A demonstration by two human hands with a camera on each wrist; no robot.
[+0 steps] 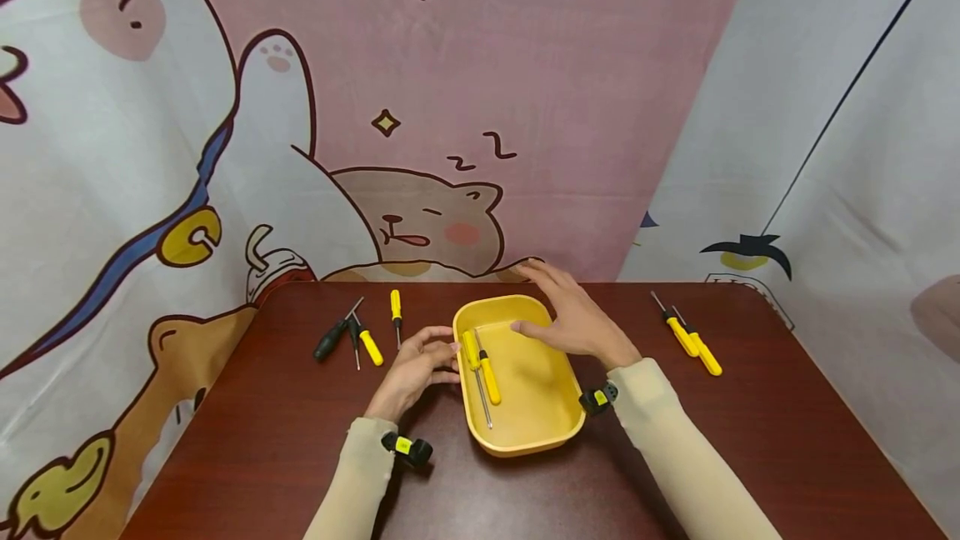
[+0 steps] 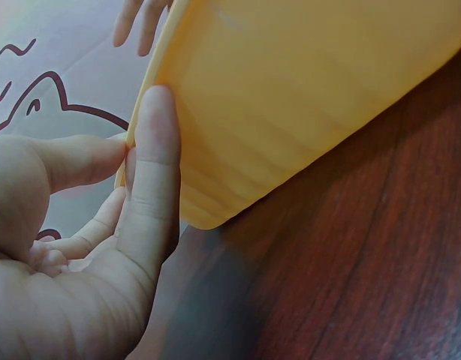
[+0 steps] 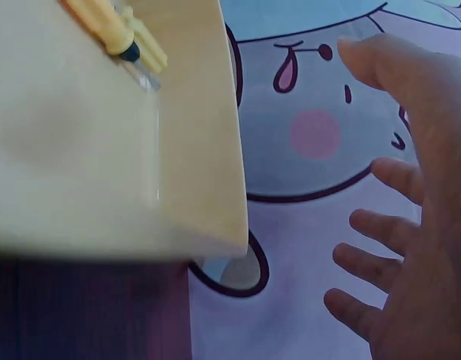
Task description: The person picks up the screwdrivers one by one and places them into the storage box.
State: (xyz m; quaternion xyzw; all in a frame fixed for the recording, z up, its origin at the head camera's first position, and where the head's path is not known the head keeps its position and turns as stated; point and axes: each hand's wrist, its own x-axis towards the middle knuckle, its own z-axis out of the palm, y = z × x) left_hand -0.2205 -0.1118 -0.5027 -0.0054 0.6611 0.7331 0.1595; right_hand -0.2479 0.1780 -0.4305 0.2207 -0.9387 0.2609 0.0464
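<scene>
A yellow plastic tray (image 1: 531, 394) sits in the middle of the table, its outer wall (image 2: 275, 97) large in the left wrist view. Inside, along its left side, lie two yellow-handled screwdrivers, one (image 1: 471, 348) with its shaft toward me and the other (image 1: 490, 380) with its shaft pointing away. My left hand (image 1: 415, 372) pinches the tray's left rim between thumb and fingers. Over the far right part of the tray, my right hand (image 1: 576, 319) is held with fingers spread and nothing in it; in the right wrist view its fingers (image 3: 381, 232) stand apart from the tray wall.
Left of the tray lie a dark-handled screwdriver (image 1: 330, 340), a smaller dark one (image 1: 355, 332) and two yellow-handled ones (image 1: 371, 348), (image 1: 396, 307). Two more yellow screwdrivers (image 1: 681, 336), (image 1: 705, 354) lie at the right. A printed cloth (image 1: 600, 107) hangs behind the table.
</scene>
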